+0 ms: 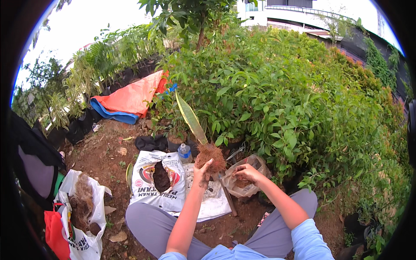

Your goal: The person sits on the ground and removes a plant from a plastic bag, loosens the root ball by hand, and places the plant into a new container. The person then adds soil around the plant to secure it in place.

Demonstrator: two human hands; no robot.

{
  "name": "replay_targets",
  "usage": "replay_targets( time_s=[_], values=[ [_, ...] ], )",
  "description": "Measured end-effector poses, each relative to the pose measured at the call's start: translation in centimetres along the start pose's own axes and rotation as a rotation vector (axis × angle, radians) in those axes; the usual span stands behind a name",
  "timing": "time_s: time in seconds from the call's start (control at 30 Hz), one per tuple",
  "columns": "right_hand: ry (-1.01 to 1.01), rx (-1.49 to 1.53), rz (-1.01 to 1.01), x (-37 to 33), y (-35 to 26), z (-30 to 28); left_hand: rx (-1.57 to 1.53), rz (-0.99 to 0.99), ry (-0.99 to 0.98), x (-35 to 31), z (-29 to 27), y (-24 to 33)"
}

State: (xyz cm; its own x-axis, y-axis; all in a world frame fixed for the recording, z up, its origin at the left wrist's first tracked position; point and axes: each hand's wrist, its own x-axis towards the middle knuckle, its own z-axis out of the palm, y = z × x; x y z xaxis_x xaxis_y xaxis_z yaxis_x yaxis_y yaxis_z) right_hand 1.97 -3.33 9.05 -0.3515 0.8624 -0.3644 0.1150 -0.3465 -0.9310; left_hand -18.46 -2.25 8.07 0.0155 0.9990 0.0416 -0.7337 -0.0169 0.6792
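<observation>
My left hand (202, 173) is closed around the underside of a snake plant's root ball (211, 157), a round mass of brown fibre. From it a single snake plant leaf (191, 118), green with yellow edges, rises tilted to the left. At the mouth of a translucent plastic bag (246, 190) is my right hand (247, 173), its fingers curled together. Brown loose material shows by the fingertips; what they grip is too small to tell. Below the root ball lies a white sack (216, 206) with a wooden-handled tool (229, 200) along its right side.
An opened white sack of dark soil (145, 190) lies left of my hands. A water bottle (184, 151) stands behind it. Further left are another white sack (102, 208) with brown fibre and a red bag (55, 234). Dense leafy plants (277, 108) crowd ahead and right.
</observation>
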Motion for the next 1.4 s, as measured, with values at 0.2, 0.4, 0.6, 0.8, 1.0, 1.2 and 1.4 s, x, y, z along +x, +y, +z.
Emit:
replay_targets(
  time_s=[0.2, 0.4, 0.6, 0.8, 1.0, 1.2, 1.4],
  values=[
    [0.082, -0.105, -0.092, 1.5, 1.0, -0.6, 0.088, -0.149, -0.177, -0.9, 1.7, -1.0],
    [0.335, -0.792, -0.683, 0.1, -0.7, -1.7, 0.193, -0.263, -0.219, -1.1, 1.7, -1.4],
    [0.532, -0.989, -0.607, -0.5, -1.8, -4.0, 0.428, -0.269, -0.295, -0.8, 2.2, -1.8],
    [0.592, -0.993, -0.737, -0.3, -1.6, -3.6, 0.391, -0.371, -0.271, -0.4, 1.5, -1.9],
    [0.648, -1.019, -0.698, 0.2, -1.3, -3.3, 0.357, -0.352, -0.340, -0.5, 1.6, -1.6],
    [0.652, -0.961, -0.548, 0.4, -2.4, -3.4, 0.406, -0.222, -0.303, -0.2, 0.3, -1.6],
    [1.021, -1.002, -0.626, -1.4, -4.7, -1.5, 1.110, 0.269, -0.296, -0.8, -2.2, -2.2]
  ],
)
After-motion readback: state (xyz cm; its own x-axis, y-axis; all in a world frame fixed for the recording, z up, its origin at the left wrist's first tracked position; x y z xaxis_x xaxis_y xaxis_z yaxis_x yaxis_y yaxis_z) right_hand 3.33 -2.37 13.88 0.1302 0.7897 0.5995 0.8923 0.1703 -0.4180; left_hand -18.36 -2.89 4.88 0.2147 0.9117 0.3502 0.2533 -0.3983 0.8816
